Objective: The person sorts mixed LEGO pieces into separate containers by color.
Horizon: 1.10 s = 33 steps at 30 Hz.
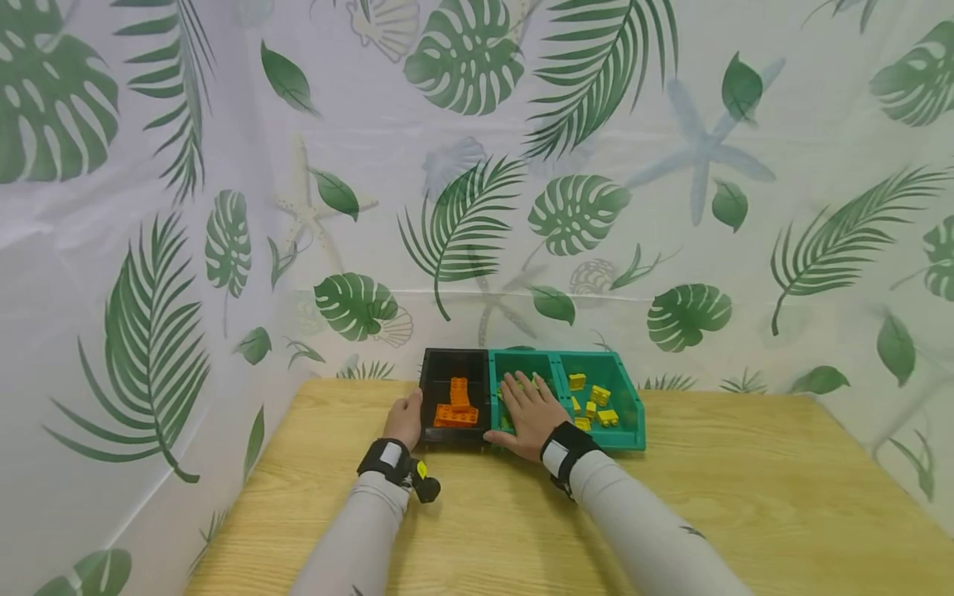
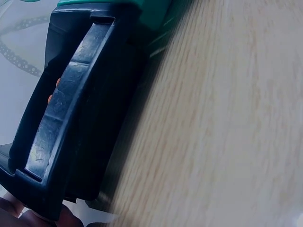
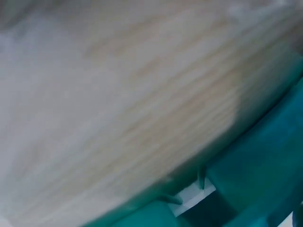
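My left hand (image 1: 405, 420) is at the left side of a black bin (image 1: 456, 436), its fingers curled against the side wall. Some of those fingers (image 2: 35, 219) show at the bin's corner in the left wrist view. Orange building bricks (image 1: 456, 414) lie inside the black bin. Spread flat, my right hand (image 1: 532, 416) lies over the green bin (image 1: 522, 354) in the middle, its fingers straight and its thumb toward the black bin. Much of what that bin holds is hidden under the hand; small yellowish-green pieces show around the fingers.
A second green bin (image 1: 639, 422), holding several yellow bricks (image 1: 599, 396), adjoins on the right. All three bins stand in a row at the back of the wooden table (image 1: 492, 530). Leaf-patterned sheeting (image 1: 477, 248) hangs behind and to the left.
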### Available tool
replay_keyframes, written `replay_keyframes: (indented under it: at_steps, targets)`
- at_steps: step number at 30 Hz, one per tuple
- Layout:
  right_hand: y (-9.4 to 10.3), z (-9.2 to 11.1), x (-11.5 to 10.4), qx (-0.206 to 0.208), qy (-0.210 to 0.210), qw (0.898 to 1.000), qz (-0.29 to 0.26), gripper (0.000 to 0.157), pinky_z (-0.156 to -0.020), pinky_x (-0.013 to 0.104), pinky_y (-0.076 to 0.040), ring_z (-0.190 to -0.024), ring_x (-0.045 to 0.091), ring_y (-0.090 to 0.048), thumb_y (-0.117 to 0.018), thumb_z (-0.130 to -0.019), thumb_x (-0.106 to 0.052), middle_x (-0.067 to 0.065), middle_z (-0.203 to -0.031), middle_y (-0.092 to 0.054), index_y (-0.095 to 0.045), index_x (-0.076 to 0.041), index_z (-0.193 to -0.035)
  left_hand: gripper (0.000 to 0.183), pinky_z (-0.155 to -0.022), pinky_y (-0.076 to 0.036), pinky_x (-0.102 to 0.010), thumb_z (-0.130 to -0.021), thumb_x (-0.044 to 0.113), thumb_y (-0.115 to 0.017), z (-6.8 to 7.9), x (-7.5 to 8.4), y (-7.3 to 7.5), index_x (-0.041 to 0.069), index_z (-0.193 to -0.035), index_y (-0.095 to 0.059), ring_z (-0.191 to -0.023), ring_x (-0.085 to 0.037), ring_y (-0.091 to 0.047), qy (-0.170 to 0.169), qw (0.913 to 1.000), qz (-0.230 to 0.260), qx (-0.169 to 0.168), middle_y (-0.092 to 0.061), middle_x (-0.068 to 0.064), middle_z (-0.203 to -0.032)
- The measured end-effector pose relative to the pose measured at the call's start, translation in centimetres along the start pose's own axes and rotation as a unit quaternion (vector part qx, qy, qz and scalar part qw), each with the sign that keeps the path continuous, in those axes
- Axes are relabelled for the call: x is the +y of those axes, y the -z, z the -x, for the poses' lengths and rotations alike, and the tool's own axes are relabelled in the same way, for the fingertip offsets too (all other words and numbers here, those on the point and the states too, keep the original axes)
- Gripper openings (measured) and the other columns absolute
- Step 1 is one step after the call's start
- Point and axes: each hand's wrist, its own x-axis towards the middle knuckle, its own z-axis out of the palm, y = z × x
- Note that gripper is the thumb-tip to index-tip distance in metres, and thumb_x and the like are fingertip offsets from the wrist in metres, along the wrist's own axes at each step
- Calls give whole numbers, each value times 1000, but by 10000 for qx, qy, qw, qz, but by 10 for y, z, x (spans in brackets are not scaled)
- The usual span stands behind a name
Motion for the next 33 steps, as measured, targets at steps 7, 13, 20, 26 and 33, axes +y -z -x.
replay_keyframes:
  at_steps: [7,13,20,26,33]
  targets:
    - [23,16,14,38,2,9995,-326,102,-122,52,-8,-152,31,-15,-40,-88,-78,13,-163,-21,-21,-5,-156,64,-105,-40,-56,-105,44,-31,6,3,-1,-9,-138,-44,-124,-44,-50,53,9999,6,-89,-51,-29,-135]
    - [34,45,24,456,429,9949,-790,97,-122,52,-12,-151,33,-17,-48,-89,-71,13,-163,-22,-22,-6,-156,67,-105,-40,-56,-105,48,-29,4,3,-1,-8,-139,-44,-124,-44,-50,47,9999,-45,-121,-51,-29,-135]
    - [62,105,-7,32,1187,9844,-1302,59,-66,32,-54,-78,16,-64,-64,-91,-51,7,-115,-64,-56,-12,-135,65,-104,-40,-56,-105,46,-30,3,1,-2,-7,-139,-43,-123,-43,-50,93,9997,4,-211,-52,-28,-134]
    - [72,142,-32,-1472,1134,9602,-2084,42,-41,22,-25,-43,3,-32,-56,-90,-63,-13,-55,-41,-54,-21,-85,67,-105,-40,-56,-105,47,-29,3,1,0,-9,-139,-43,-124,-45,-49,21,9999,-29,-166,-51,-30,-134]
    - [75,160,-47,-2323,1687,9247,-2501,34,-44,16,-27,-46,0,-33,-67,-89,-49,-17,-57,-38,-50,-23,-77,65,-104,-40,-55,-104,45,-31,4,3,-3,-9,-136,-45,-122,-43,-51,-1,9999,-61,-100,-52,-30,-134]
